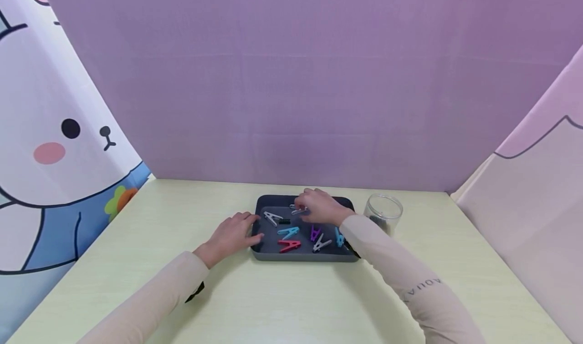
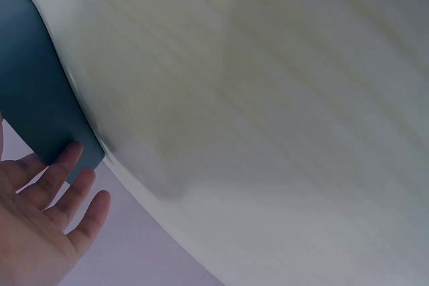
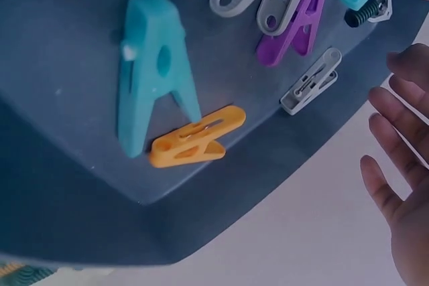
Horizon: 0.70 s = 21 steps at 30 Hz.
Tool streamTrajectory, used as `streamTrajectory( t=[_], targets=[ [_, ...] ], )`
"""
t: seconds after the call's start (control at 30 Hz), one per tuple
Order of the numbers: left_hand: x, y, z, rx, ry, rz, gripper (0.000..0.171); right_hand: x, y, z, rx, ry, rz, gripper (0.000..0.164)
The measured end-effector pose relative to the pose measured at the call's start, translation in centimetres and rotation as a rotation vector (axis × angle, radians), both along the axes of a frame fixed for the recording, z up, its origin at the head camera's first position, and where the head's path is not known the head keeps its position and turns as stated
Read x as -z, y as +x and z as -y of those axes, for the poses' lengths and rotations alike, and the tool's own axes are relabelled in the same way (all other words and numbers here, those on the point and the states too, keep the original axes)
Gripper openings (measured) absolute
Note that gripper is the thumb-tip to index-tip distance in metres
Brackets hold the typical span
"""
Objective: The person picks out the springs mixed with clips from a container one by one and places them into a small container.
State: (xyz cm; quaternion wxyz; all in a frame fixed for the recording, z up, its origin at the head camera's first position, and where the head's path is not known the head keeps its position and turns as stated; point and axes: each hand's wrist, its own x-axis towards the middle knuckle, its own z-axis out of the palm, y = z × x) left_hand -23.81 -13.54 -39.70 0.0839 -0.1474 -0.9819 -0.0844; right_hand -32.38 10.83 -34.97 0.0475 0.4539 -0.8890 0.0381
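A dark grey tray (image 1: 300,257) holds several clothespins, among them a red one (image 1: 291,244), a light blue one (image 1: 288,231), a purple one (image 1: 314,233) and an orange one (image 3: 194,140). My left hand (image 1: 230,237) rests at the tray's left side, with fairly straight fingers against its outer wall in the left wrist view. Over the back of the tray hovers my right hand (image 1: 321,206), its fingers loosely bent and apart. Its fingertips are close to a pale clothespin (image 1: 298,211). A dark ridged piece (image 1: 284,221) lies near a white clothespin (image 1: 272,216).
Just right of the tray, behind my right forearm, stands a clear jar (image 1: 384,206) with dark contents. A pale wooden table (image 1: 291,298) carries everything. A purple cloth wall (image 1: 291,106) rises at the table's back edge, and printed curtains hang on both sides.
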Motion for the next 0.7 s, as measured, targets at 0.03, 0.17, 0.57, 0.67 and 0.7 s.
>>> streamTrajectory(
  t=[0.03,0.17,0.57,0.67,0.7],
  targets=[
    [0.0,0.0,0.0,-0.002,-0.002,0.0,0.056,0.0,0.0,0.2,-0.002,-0.004,0.0,0.018],
    [-0.1,0.0,0.0,-0.004,0.003,0.004,0.056,0.3,-0.3,0.8,0.004,0.011,0.001,0.02],
    [-0.1,0.0,0.0,-0.005,0.002,0.015,0.057,1.1,-0.9,2.5,0.012,0.099,-0.007,0.021],
    [-0.1,0.0,0.0,-0.007,0.007,0.021,0.057,1.3,-1.0,2.9,0.011,0.129,-0.01,0.021],
    [-0.1,0.0,0.0,-0.007,0.008,0.021,0.057,1.4,-1.0,3.0,0.011,0.134,-0.01,0.022]
  ],
)
